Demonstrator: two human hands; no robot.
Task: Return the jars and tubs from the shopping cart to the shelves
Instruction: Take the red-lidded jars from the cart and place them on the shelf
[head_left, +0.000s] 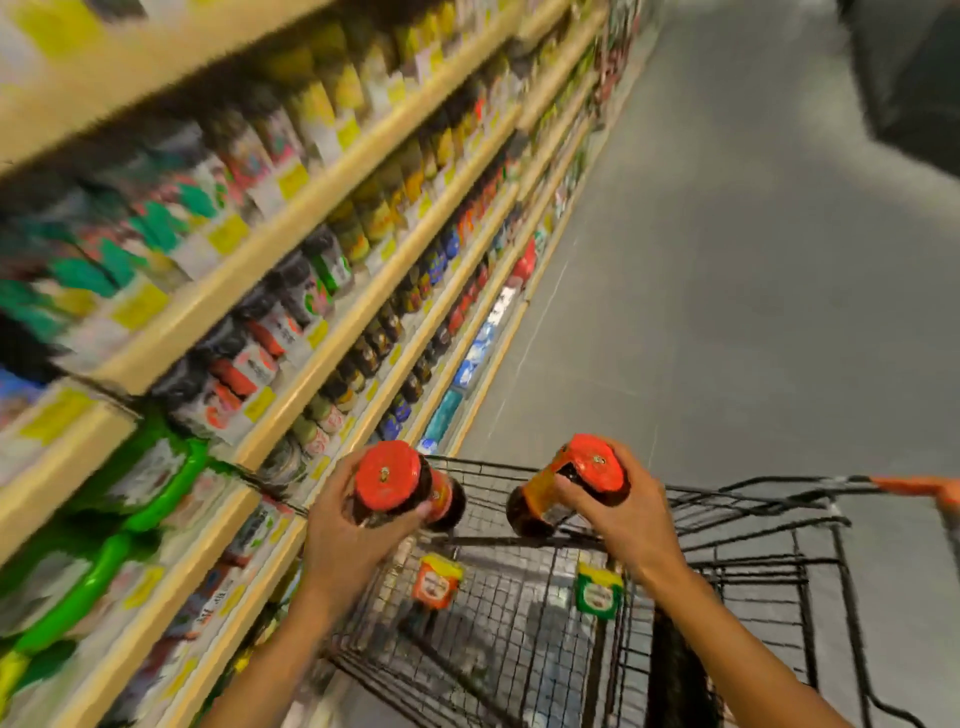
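Two red-lidded jars, both held up above the shopping cart (649, 561), one per hand. Left jar (400, 486): dark contents, red-orange lid turned toward the camera, above the cart's front left corner, on the side nearest the shelves. Left hand (353, 525) grips it from below and from the side, fingers curled round the glass body. Right jar (571, 486): tilted, lid up and to the right, orange-yellow label showing, above the cart's front rim toward the middle. Right hand (623, 512) grips it from the right, fingers wrapped over the body just under the lid. The jars are near each other but apart.

Inside the cart, on the wire floor below the hands: a jar with a yellow lid and orange label (436, 579) under the left hand, and a jar with a yellow lid and green-and-white label (598, 590) under the right wrist. They stand well apart.

Cart is black wire with an orange handle (919, 488) at its right edge.

Left of the cart, shelves (322, 291) in pale wood tone, several tiers, crowded with bottles and jars; yellow price tags along the edges. Heavy motion blur; labels unreadable. Right of the cart, grey floor (727, 260).
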